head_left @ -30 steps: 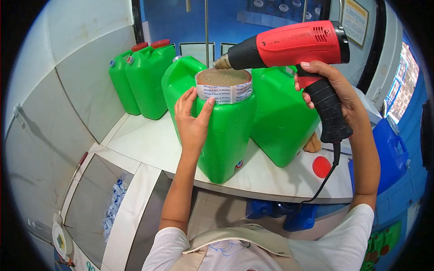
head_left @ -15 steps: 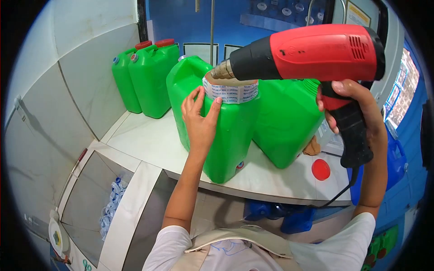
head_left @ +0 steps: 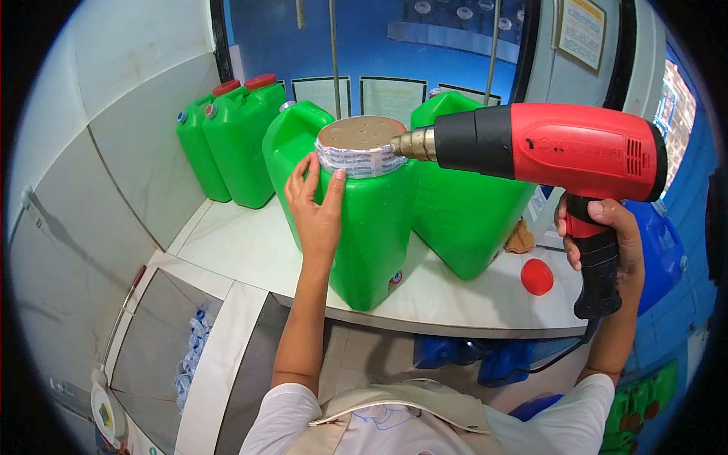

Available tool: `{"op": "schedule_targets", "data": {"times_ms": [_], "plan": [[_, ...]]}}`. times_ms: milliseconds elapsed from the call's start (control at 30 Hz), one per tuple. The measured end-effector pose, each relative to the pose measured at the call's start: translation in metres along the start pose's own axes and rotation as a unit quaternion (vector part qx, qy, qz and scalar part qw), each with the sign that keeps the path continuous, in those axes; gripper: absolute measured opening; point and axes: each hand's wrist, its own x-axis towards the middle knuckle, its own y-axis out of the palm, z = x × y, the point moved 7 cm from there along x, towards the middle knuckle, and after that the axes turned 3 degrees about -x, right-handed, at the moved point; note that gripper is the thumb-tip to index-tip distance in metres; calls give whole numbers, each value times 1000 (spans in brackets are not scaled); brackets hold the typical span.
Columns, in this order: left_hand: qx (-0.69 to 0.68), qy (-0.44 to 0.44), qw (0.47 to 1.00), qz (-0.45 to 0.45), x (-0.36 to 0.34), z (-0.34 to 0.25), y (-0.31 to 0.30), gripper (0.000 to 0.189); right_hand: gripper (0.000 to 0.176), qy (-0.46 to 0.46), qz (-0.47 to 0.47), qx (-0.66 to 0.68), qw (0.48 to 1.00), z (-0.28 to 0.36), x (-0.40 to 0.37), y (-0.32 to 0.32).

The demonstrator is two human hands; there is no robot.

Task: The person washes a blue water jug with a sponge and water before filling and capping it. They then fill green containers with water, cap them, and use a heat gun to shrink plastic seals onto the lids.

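Observation:
My right hand is wrapped round the black handle of a red and black heat gun. Its metal nozzle points left, at the right side of a printed shrink seal. That seal circles the neck of a green jerrycan, below a round tan top with small dark spots. My left hand rests against the left front of the seal and the can's shoulder, thumb and fingers apart. The seal looks wrinkled and close to the neck.
Another green jerrycan stands to the right, with two red-capped green jerrycans at the back left. A red cap and a brown cloth lie on the white counter. Clear plastic pieces fill part of a lower compartment. The power cord hangs at the right.
The heat gun has moved down and right, its nozzle passing from above the top to the seal's right side. The seal sits tighter and lower, no longer standing above the rim. My left hand keeps its place.

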Motion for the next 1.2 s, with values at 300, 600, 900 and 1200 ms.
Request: {"op": "schedule_targets", "data": {"times_ms": [300, 600, 900, 1200], "plan": [[-6, -16, 1000, 0, -2, 0, 2, 50, 30, -1, 8, -26, 1000, -5, 45, -35], [-11, -38, 999, 15, -1, -2, 2, 50, 26, 24, 45, 41, 998, -16, 89, -29], [-5, -24, 1000, 16, -4, -5, 4, 46, 41, -26, -28, 19, 999, -77, 6, -44], [-70, -16, 997, -12, -10, -1, -17, 49, 56, -90, -22, -34, 995, -147, -57, 4]]}}
